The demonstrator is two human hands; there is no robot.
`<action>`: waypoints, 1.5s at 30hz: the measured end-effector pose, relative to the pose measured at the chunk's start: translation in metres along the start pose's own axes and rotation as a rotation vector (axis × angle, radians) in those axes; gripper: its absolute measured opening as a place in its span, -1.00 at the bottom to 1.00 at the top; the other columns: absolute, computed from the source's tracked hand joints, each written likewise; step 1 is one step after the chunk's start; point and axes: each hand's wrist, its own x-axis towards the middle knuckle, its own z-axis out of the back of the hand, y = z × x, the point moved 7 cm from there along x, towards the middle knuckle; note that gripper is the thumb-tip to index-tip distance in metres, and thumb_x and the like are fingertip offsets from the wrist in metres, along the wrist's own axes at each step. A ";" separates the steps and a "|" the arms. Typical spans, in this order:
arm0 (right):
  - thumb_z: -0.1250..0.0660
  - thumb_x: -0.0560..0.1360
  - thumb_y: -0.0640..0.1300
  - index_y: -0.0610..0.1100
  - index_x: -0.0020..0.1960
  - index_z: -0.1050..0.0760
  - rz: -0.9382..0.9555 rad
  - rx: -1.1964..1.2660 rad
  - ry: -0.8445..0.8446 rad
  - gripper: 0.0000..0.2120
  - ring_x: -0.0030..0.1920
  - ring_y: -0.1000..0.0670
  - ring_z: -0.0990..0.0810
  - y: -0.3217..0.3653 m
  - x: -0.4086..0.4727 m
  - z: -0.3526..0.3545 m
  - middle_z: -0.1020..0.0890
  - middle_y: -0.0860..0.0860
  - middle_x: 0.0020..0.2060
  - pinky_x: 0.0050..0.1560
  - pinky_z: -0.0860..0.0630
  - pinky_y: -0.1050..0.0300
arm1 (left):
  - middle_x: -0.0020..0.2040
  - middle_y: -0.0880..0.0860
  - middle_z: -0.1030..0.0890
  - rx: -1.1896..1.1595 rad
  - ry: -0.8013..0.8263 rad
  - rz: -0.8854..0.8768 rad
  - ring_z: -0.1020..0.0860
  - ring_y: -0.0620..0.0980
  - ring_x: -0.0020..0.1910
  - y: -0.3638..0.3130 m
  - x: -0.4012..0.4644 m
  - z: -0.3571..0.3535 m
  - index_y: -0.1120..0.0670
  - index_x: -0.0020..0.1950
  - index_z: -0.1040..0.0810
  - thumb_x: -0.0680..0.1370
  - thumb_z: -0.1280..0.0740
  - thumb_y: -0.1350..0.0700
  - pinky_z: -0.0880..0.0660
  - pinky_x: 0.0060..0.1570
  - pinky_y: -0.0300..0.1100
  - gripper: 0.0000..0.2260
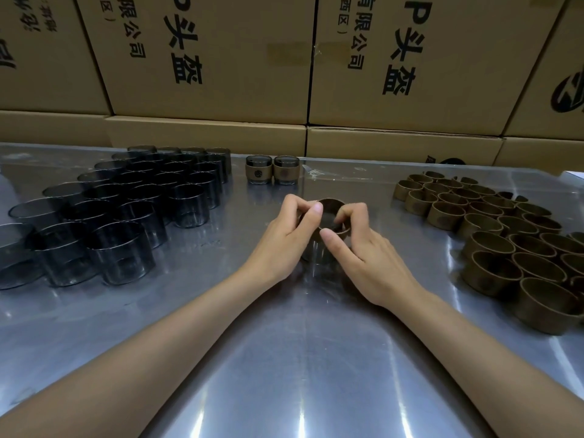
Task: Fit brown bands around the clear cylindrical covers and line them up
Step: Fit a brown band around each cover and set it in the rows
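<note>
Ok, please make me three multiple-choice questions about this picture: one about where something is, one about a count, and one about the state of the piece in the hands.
1. Where do the loose brown bands lie on the table?
A. On the person's right
B. On the person's left
C. On top of the cardboard boxes

2. How many finished covers, each with a band on, stand at the far edge of the table?
A. None
B. Two
C. Six

3. What is the state of the band in the hands?
A. Lying flat on the table, untouched
B. Held by both hands at the top of a clear cover
C. Torn in two pieces

Answers:
1. A: the heap of bands lies beyond the right hand, while the bare clear covers stand on the left.
2. B: two banded covers stand side by side near the boxes.
3. B: the left hand and the right hand pinch its rim, with the clear cover below.
</note>
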 end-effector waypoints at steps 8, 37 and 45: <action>-0.01 0.53 0.15 0.28 0.34 0.04 0.033 0.096 0.003 -0.58 -0.07 0.01 -0.58 0.004 -0.003 0.002 -0.49 0.14 0.09 -0.10 -0.43 0.06 | 0.18 -0.04 -0.61 -0.343 0.157 0.162 -0.59 -0.18 0.12 0.005 0.000 -0.007 -0.07 0.32 -0.50 0.42 -0.27 -0.06 -0.48 -0.04 -0.37 -0.54; -0.01 0.43 0.38 0.28 0.36 0.02 -0.046 0.157 0.049 -0.45 0.07 0.06 -0.54 -0.002 -0.002 -0.004 -0.47 0.16 0.14 0.03 -0.45 0.08 | -0.12 -0.10 -0.51 -0.070 0.031 -0.024 -0.53 -0.13 -0.07 -0.009 -0.007 -0.007 0.00 0.08 -0.40 0.68 -0.02 -0.09 -0.51 0.04 0.01 -0.76; -0.09 0.49 0.31 0.10 0.50 -0.06 -0.271 0.381 0.075 -0.34 0.31 0.07 -0.43 -0.024 0.002 -0.008 -0.44 0.30 0.13 0.34 -0.34 0.03 | 0.08 -0.15 -0.67 -0.234 0.234 0.174 -0.59 -0.27 0.10 0.005 -0.003 -0.015 -0.08 0.19 -0.54 0.63 -0.13 -0.15 -0.51 0.08 -0.37 -0.71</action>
